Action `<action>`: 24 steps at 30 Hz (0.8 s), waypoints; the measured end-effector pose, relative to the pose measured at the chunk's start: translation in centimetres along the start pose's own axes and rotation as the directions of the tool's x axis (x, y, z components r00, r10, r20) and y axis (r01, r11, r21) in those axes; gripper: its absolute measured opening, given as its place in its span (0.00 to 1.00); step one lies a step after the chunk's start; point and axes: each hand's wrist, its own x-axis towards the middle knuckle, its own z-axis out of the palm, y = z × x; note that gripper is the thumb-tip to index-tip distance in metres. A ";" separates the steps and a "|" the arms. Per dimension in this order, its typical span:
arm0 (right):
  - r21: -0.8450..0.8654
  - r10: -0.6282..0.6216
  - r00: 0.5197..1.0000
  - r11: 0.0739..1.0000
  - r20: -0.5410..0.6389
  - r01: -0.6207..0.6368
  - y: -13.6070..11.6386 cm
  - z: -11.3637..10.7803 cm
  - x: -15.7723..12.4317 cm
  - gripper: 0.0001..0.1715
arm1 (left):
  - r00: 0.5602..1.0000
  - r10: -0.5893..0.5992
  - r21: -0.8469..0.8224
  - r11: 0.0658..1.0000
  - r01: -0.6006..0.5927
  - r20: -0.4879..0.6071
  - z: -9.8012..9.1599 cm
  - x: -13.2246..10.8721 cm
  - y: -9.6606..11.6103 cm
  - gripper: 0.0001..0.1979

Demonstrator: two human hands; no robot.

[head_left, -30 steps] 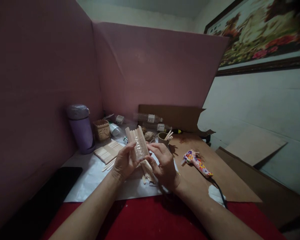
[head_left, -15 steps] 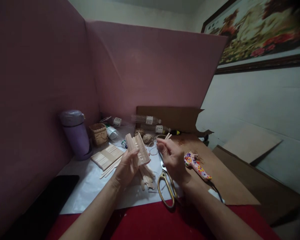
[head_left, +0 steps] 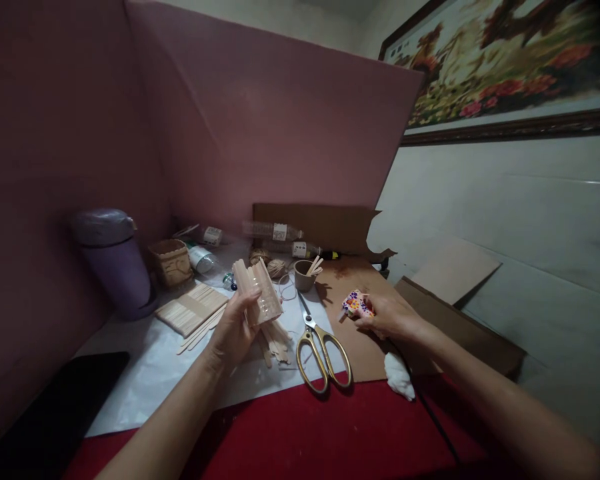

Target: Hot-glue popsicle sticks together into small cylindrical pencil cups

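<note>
Now the right hand [head_left: 386, 316] has left the stick-lined plastic piece [head_left: 268, 301] and gone over to the right of the scissors [head_left: 309, 321], where its fingers curl closed around the flower-patterned glue gun [head_left: 354, 305], though whether the gun is off the cardboard [head_left: 367, 363] I cannot tell. Left of the scissors, the left hand [head_left: 234, 331] keeps that plastic piece raised above some loose sticks [head_left: 279, 347], fingers wrapped around it and thumb across its front, so work and tool are each in a hand.
</note>
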 end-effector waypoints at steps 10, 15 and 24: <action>0.303 -0.016 0.993 0.952 -0.116 0.050 1.4 0.8 0.4 0.12 | 1.000 0.009 -0.002 1.000 -0.009 0.021 -0.4 0.3 -0.3 0.24; 0.603 0.316 0.902 0.794 -0.295 -0.080 1.3 -0.5 -1.0 0.07 | 1.000 0.001 -0.002 1.000 -0.001 0.030 -0.4 0.2 -0.4 0.23; 0.944 -0.055 0.971 0.253 0.232 -0.211 -5.5 -4.4 -7.5 0.23 | 0.993 -0.078 -0.070 0.994 0.085 0.094 -0.7 0.6 -1.0 0.18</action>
